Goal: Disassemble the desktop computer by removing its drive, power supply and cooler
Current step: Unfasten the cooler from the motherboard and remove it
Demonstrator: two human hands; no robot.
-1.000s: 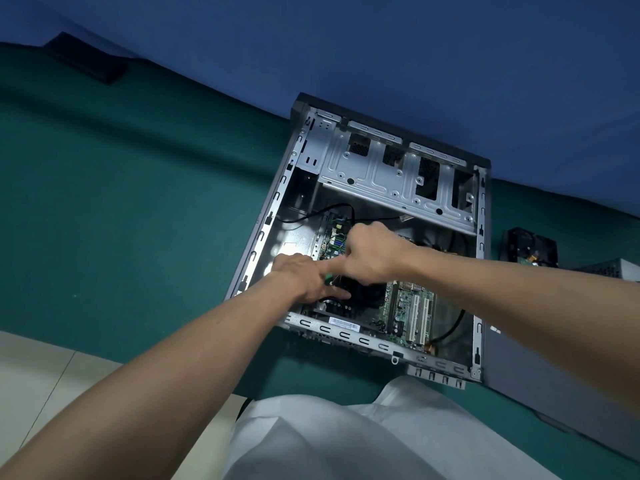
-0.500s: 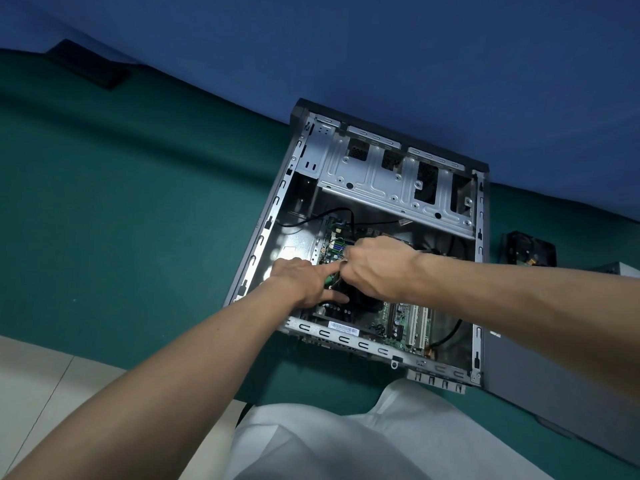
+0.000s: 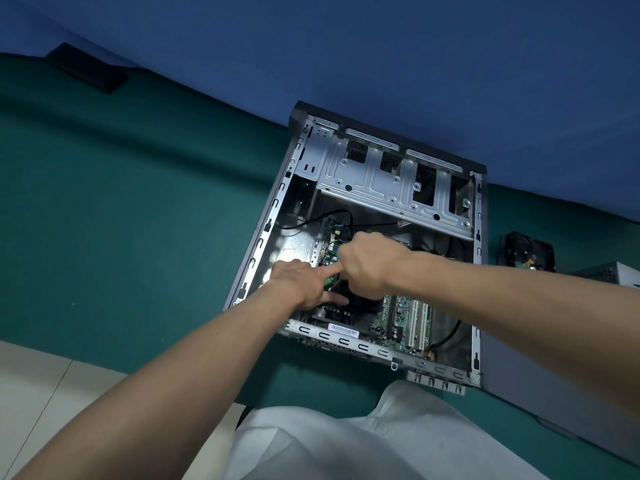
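Steel case [image 3: 381, 188] mostly stripped: hard drive [image 3: 526, 249] and power supply [image 3: 609, 273] lie out on the worktop [image 3: 138, 237]. Cooler [image 3: 363, 303] remains; left hand [image 3: 298, 282] straight-fingered beside it, right hand [image 3: 370, 265] fisted, grip's contents hidden.

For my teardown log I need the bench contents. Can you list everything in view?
case: 1, grey, open, centre of mat
motherboard: 1, green, inside case
cooler: 1, black, on motherboard, under the hands
cables: at least 2, black, inside case
drive: 1, black, on mat right of case
power supply: 1, grey, right edge, cut off
side panel: 1, grey, right of case
slab: 1, black, far left
mat: 1, green
backdrop: 1, blue, behind
floor: pale, lower left
garment: 1, white, bottom
left hand: 1, rests on cooler
right hand: 1, fist above cooler, contents hidden
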